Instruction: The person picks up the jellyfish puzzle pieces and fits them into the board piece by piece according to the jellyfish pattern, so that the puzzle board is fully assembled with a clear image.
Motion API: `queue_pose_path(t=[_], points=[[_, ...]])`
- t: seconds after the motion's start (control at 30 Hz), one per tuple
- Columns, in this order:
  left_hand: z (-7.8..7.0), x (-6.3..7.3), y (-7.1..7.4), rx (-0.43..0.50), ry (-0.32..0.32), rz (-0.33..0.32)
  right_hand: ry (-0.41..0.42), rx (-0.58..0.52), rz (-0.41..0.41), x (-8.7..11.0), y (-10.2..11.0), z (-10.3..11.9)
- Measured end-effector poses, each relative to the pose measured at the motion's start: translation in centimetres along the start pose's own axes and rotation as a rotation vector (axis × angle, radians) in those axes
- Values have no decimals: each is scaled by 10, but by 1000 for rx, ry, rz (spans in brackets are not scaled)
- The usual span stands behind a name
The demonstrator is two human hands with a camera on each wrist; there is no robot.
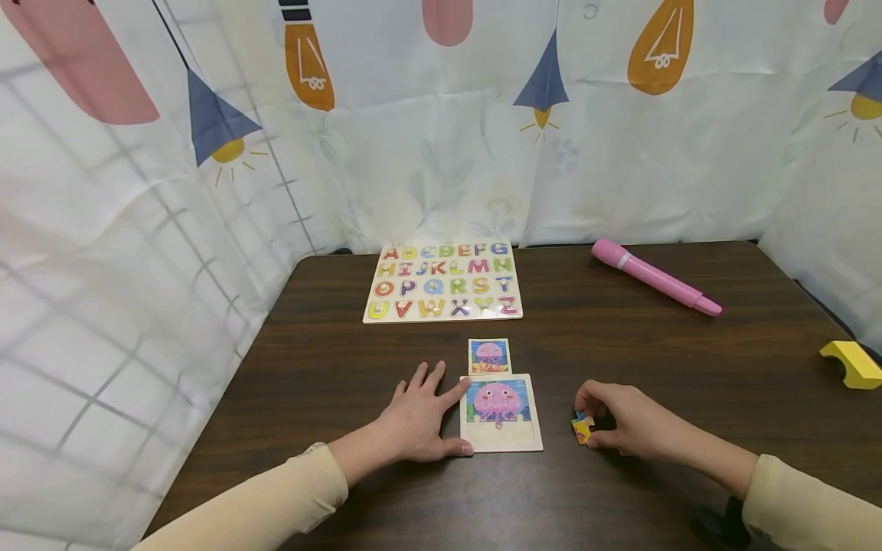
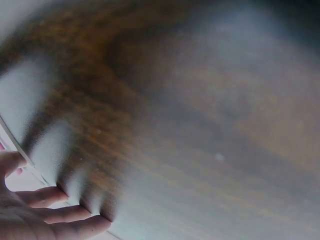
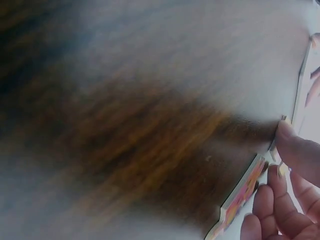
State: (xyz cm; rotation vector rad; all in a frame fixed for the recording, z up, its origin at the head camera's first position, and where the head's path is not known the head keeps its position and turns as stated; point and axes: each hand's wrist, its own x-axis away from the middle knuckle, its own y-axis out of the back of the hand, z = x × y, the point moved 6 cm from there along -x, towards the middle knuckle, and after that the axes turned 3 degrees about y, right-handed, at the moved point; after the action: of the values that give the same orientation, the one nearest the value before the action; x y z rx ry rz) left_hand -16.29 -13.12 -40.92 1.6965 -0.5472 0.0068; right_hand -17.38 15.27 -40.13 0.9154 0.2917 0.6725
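A square wooden jigsaw board [image 1: 503, 438] lies in front of me, its upper part filled with a pink jellyfish picture [image 1: 498, 399] and its lower strip bare wood. Against its left side rests my left hand [image 1: 422, 419], fingers spread, thumb and index finger at the frame's edge. To the right of the board, my right hand [image 1: 630, 419] pinches a small yellow and blue puzzle piece [image 1: 583, 430] between thumb and fingers, low over the table. A colourful piece edge [image 3: 239, 197] also shows beside those fingers in the right wrist view.
A small jellyfish picture card [image 1: 490, 357] touches the board's top edge. Behind it lies an alphabet board [image 1: 444, 282]. A pink marker-shaped stick [image 1: 658, 277] is at the back right, and a yellow arch block [image 1: 854, 364] by the right edge of the dark table [image 1: 331, 337].
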Motion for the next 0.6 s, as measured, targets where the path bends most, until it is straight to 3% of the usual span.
queue_pose_path(t=[0.43,0.6], points=[[0,0,0,7,1,4,1,-221,-33,-14,2,12],[0,0,0,4,-3,2,-77,-357,-41,-32,-1,20]])
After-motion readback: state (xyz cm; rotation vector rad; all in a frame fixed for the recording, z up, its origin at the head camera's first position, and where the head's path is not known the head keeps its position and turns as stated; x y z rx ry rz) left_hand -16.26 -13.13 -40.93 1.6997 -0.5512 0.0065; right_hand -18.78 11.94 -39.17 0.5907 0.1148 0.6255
